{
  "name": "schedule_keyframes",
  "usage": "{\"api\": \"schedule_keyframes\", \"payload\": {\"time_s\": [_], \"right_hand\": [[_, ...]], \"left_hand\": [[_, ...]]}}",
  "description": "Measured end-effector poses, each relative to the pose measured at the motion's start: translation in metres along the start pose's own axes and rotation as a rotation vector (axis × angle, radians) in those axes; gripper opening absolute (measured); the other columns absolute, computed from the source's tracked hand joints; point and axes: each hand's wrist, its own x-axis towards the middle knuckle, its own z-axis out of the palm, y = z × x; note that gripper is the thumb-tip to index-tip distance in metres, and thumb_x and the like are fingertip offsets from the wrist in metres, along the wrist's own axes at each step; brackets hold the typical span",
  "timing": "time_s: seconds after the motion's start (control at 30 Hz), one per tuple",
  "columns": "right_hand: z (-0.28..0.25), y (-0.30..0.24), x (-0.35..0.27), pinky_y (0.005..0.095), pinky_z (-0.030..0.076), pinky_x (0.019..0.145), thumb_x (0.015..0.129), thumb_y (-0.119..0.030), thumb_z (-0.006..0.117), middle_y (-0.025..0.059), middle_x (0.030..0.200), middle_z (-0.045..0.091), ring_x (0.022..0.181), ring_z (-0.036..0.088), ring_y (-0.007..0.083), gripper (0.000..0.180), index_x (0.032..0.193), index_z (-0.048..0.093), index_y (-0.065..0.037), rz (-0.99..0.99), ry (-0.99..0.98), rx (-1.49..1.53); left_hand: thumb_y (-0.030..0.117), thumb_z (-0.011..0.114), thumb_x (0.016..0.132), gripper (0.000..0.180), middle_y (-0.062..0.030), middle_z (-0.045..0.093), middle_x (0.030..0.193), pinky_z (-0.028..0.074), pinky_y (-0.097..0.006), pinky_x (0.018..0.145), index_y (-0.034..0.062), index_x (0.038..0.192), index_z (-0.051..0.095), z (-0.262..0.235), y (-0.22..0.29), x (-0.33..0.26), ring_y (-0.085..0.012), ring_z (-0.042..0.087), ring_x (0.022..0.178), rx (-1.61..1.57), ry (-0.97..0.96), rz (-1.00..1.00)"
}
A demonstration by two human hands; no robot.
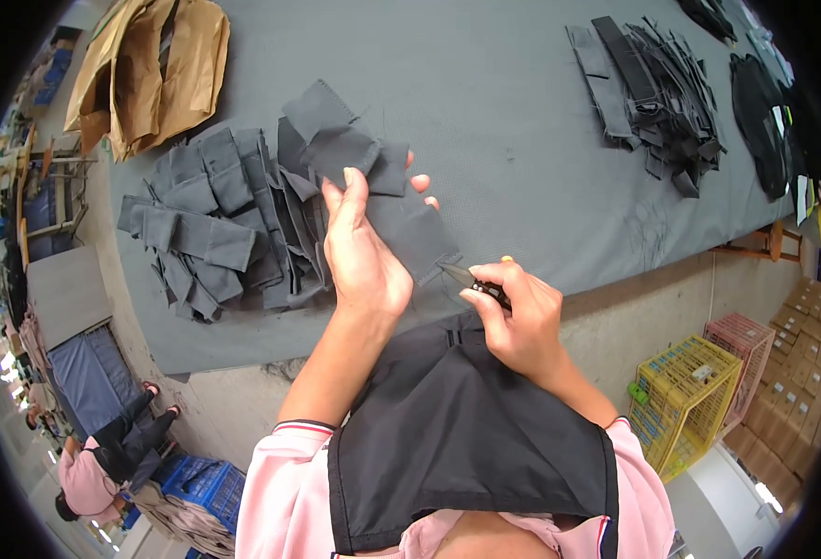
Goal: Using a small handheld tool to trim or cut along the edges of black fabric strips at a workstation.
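My left hand (pixel 366 252) is closed on a few dark grey fabric pieces (pixel 410 235), with the thumb on top and the fingertips showing beyond their far side. One piece hangs toward my right. At its lower corner are the blades of small dark thread snips (pixel 460 274), touching or very near the stitched edge. The snips sit between the thumb and fingers of my right hand (pixel 527 321), which is closed round the handle. Just left of my left hand lies a heap of similar grey fabric pieces (pixel 210 214), some stacked upright.
A grey cloth covers the table (pixel 504 102), with loose threads on it. A brown paper bag (pixel 173 84) stands far left, another fabric pile (pixel 657 93) far right beside dark garments (pixel 760 121). Yellow crates (pixel 690 391) stand below the right edge; a person (pixel 94 475) is lower left.
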Motion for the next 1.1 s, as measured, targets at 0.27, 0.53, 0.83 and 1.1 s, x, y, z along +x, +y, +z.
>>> {"api": "schedule_keyframes", "payload": {"time_s": [0.27,0.53,0.83,1.1], "right_hand": [[-0.006,-0.004,0.010,0.0273,0.047,0.053,0.071,-0.003,0.073,0.0085,0.071,0.062,0.058,0.062,0.0186,0.023,0.090,0.059,-0.002,0.059,-0.228,0.078],[-0.003,-0.004,0.014,0.0294,0.046,0.054,0.068,-0.005,0.075,0.0072,0.072,0.063,0.061,0.062,0.0206,0.024,0.087,0.059,-0.003,-0.115,-0.241,-0.097],[-0.007,0.007,0.004,0.0303,0.041,0.053,0.070,-0.010,0.073,0.0049,0.074,0.064,0.058,0.058,0.0191,0.021,0.086,0.061,-0.004,-0.084,-0.093,0.023],[-0.011,0.003,0.017,0.0294,0.048,0.063,0.069,-0.004,0.074,0.0055,0.071,0.059,0.056,0.053,0.0161,0.034,0.100,0.058,-0.003,0.140,-0.189,0.215]], "left_hand": [[0.031,0.040,0.100,0.029,-0.0082,0.056,0.110,0.050,-0.040,0.078,0.0148,0.123,0.034,0.000,0.004,0.004,-0.0201,0.059,0.092,0.035,-0.120,-0.099],[0.030,0.036,0.101,0.032,-0.0138,0.056,0.113,0.052,-0.042,0.080,0.0066,0.121,0.042,-0.003,0.003,0.007,-0.0242,0.058,0.094,0.032,-0.096,-0.106],[0.031,0.038,0.100,0.030,-0.0119,0.055,0.114,0.051,-0.043,0.082,0.0116,0.123,0.037,-0.004,0.003,0.009,-0.0238,0.058,0.096,0.016,-0.088,-0.164],[0.030,0.038,0.100,0.032,-0.0144,0.054,0.119,0.051,-0.046,0.085,0.0075,0.122,0.042,-0.006,0.006,0.006,-0.0259,0.058,0.101,0.063,-0.175,-0.177]]}}
